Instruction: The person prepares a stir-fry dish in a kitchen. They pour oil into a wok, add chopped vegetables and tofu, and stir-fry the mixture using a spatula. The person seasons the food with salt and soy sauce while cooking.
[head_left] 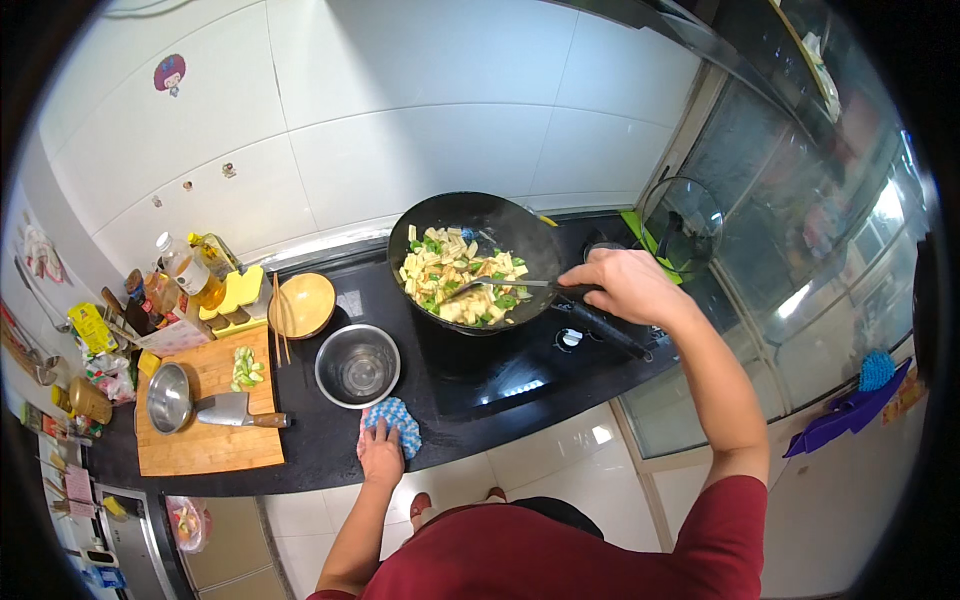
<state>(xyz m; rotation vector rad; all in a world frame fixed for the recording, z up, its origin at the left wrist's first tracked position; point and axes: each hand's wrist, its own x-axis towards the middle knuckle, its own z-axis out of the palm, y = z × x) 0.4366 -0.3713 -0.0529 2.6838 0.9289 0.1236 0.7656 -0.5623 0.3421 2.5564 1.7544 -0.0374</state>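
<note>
My right hand (626, 285) is closed round the handle of a metal spatula (515, 283). Its blade lies among the food in a black wok (545, 245) on the stove. Pale, chopped pieces mixed with green ones (455, 270) fill much of the wok, and the wok's black handle (615, 333) points to the lower right, below my hand. By the counter's front edge, my left hand (382, 455) grips a blue-and-white checked cloth (404, 425) with a pink part, pressed against the counter. A steel bowl (357, 366) stands just beyond the cloth.
On the left, a wooden cutting board (205, 455) bears a cleaver (225, 410), a metal bowl (169, 397) and cut green-white pieces (246, 370). Chopsticks (281, 320) rest against a yellow plate (310, 300). Bottles (195, 275) stand behind; a glass lid (682, 215) leans at right.
</note>
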